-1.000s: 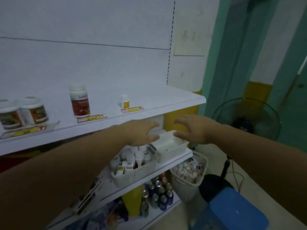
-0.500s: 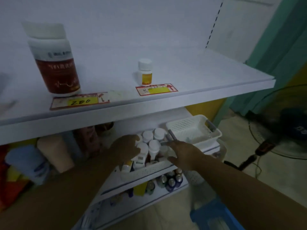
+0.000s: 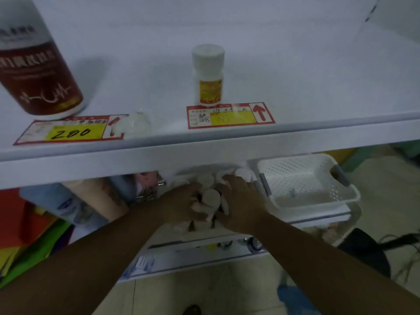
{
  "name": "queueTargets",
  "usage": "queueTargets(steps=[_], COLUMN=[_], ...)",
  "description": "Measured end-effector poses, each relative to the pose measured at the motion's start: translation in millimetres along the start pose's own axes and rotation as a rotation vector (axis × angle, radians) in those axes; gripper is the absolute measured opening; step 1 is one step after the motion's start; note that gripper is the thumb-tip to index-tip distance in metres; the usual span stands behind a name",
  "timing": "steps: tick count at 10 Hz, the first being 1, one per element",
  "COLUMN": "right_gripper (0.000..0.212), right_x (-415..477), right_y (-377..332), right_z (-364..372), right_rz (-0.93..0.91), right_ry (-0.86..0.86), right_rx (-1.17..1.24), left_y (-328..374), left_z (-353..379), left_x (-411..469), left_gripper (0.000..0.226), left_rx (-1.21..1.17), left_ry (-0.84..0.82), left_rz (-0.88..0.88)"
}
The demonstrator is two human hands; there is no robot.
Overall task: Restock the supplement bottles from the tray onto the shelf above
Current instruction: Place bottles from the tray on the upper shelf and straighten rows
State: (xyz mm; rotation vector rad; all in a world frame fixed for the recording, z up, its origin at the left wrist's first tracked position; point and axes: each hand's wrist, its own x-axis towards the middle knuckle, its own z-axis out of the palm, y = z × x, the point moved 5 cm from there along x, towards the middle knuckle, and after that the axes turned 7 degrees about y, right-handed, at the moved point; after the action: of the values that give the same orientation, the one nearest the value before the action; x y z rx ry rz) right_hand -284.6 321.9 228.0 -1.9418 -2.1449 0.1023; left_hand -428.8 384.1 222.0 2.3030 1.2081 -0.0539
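Both my hands are down in the tray of small white supplement bottles (image 3: 205, 178) on the lower shelf; the hands hide most of the tray. My left hand (image 3: 181, 205) curls its fingers round a white bottle (image 3: 211, 196). My right hand (image 3: 243, 201) lies over the bottles beside it, and its grip is hidden. On the white upper shelf (image 3: 227, 146) stands one small white bottle with a yellow label (image 3: 208, 76), behind a red and yellow price tag (image 3: 229, 115).
A large bottle with a red-brown label (image 3: 34, 64) stands at the upper shelf's left, over a tag reading 280 (image 3: 70, 130). An empty white perforated basket (image 3: 336, 201) sits right of the tray. Rolled packages (image 3: 68, 201) lie at lower left, and a blue stool (image 3: 295, 296) stands on the floor.
My view has dropped and moved closer to the shelf. Both hands went from above the baskets down into the bottle tray and closed together over the bottles.
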Motion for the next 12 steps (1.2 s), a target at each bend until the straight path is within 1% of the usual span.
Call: queueTargets(steps=[1,2,3,4,5,6,7,8,9,10,11,12], right_gripper=[0.054,0.052,0.056,0.051,0.044,0.042,0.037,0.029,0.033,0.032,0.031,0.038], right_x=[2.5,6.4,7.5,9.2,7.7,7.2,9.5,4.0,-11.3,-28.1,-44.6,-58.7], right_y=[-23.7,-40.6,-42.5,-40.0,-39.4,-34.8,-28.7,-25.1,-32.6,-38.0,-41.8,-46.8], right_z=[-0.5,7.8,24.3,27.5,29.9,30.5,18.5,-1.1,-30.0,-63.9,-95.3,-123.4], right_rz=[-0.166,-0.192,-0.128,-0.088,-0.090,-0.012,0.196,0.402,0.526,0.495,0.428,0.324], right_ry=[0.052,0.026,-0.079,-0.065,-0.062,-0.059,-0.108,-0.191,-0.238,-0.230,-0.211,-0.189], right_rx=[0.014,0.019,-0.026,-0.039,-0.013,0.097,0.418,0.860,1.371,1.567,1.686,1.652], left_y=[-19.4,-21.0,-24.1,-21.0,-21.9,-22.8,-18.5,-1.3,17.7,37.8,64.4,96.7], left_z=[1.8,0.1,8.6,16.0,17.3,15.5,5.4,-10.4,-30.4,-50.6,-65.5,-76.7], left_x=[-22.1,-31.7,-36.3,-31.8,-32.0,-35.5,-47.1,-61.0,-81.2,-107.2,-132.8,-151.2], left_gripper=[0.051,0.057,0.061,0.052,0.042,0.033,0.033,0.029,0.037,0.033,0.022,0.032], left_rx=[0.067,0.158,0.219,0.226,0.243,0.108,-0.067,-0.337,-0.607,-0.875,-1.123,-1.321], left_ry=[0.059,0.114,0.124,0.191,0.233,0.220,0.288,0.367,0.435,0.545,0.612,0.617], left_rz=[-0.055,-0.080,-0.157,-0.224,-0.272,-0.293,-0.284,-0.231,-0.281,-0.271,-0.216,-0.136])
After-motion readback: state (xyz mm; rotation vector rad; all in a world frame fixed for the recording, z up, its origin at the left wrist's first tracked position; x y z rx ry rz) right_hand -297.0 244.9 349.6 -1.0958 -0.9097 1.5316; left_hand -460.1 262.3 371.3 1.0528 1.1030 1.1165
